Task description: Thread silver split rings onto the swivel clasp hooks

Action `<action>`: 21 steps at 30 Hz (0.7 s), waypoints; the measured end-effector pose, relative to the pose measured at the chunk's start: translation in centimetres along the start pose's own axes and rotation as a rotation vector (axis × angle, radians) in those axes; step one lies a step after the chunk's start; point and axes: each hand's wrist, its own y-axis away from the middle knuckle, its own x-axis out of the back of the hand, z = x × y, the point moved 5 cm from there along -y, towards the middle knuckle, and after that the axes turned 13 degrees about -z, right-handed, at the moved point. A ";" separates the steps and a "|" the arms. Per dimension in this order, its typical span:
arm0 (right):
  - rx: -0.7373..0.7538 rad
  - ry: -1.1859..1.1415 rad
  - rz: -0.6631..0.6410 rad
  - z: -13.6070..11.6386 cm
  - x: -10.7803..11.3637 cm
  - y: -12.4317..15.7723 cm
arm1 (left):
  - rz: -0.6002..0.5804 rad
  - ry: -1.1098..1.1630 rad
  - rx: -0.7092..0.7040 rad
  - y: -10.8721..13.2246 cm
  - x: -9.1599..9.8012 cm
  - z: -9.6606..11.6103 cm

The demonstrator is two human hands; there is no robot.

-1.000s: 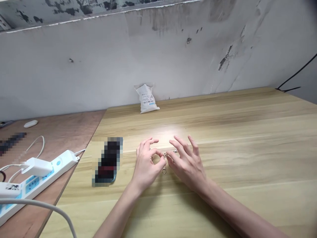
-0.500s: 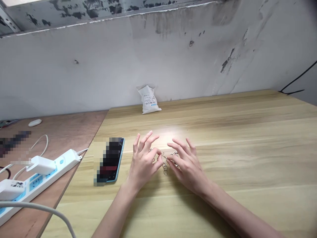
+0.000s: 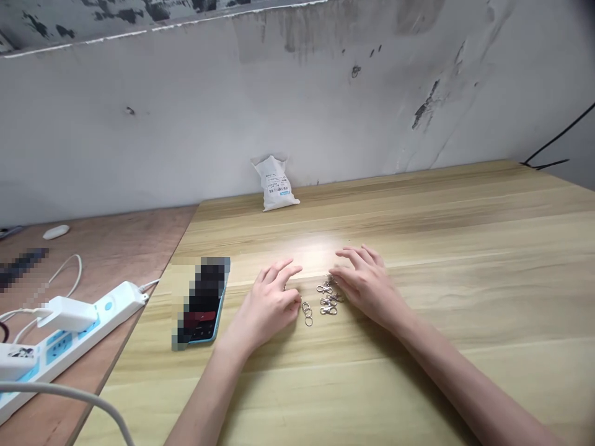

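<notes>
Several silver swivel clasps [image 3: 328, 302] lie in a small cluster on the wooden table. Just left of them, a few metal rings [image 3: 307, 314] rest in a short line. My left hand [image 3: 269, 303] is beside the rings, its thumb and index finger pinched together at their left; what is between the fingertips is too small to make out. Over the upper right of the clasps is my right hand [image 3: 369, 286], palm down, fingers apart and bent, its index fingertip near the topmost clasp. Nothing shows held in it.
A phone [image 3: 204, 303] with a blue edge lies left of my left hand. A white packet [image 3: 277, 184] leans near the wall at the back. On the brown surface at the left are a white power strip [image 3: 116, 305], plugged-in chargers and cables.
My hands have moved apart from where their fingertips met over the small metal parts. My right hand has shifted right and up, uncovering the clasps. The view has shifted slightly.
</notes>
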 end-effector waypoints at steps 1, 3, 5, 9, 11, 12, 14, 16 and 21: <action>0.013 -0.003 -0.033 0.0 -0.2 0.0 | -0.028 0.030 0.001 0.1 0.1 -0.2; 0.039 -0.011 -0.088 -0.3 -0.5 0.1 | -0.064 0.083 0.020 0.5 0.4 -0.9; 0.061 -0.017 -0.118 -0.6 -0.6 0.2 | -0.070 0.113 0.097 1.0 0.7 -2.4; 0.096 -0.035 -0.131 -1.3 -0.4 0.3 | -0.075 0.089 0.288 2.1 0.2 -5.4; 0.109 -0.050 -0.127 -1.6 -0.4 0.3 | -0.104 0.077 0.303 2.2 -0.5 -5.9; 0.114 -0.059 -0.124 -1.8 -0.4 0.3 | -0.120 0.074 0.299 2.2 -0.9 -6.0; 0.120 -0.074 -0.114 -2.0 -0.4 0.4 | -0.143 0.076 0.278 2.2 -1.2 -5.9; 0.121 -0.086 -0.110 -2.1 -0.5 0.4 | -0.152 0.083 0.238 2.1 -1.2 -5.7; 0.109 -0.108 -0.115 -2.0 -0.3 0.4 | -0.117 0.054 0.161 2.0 -0.5 -5.3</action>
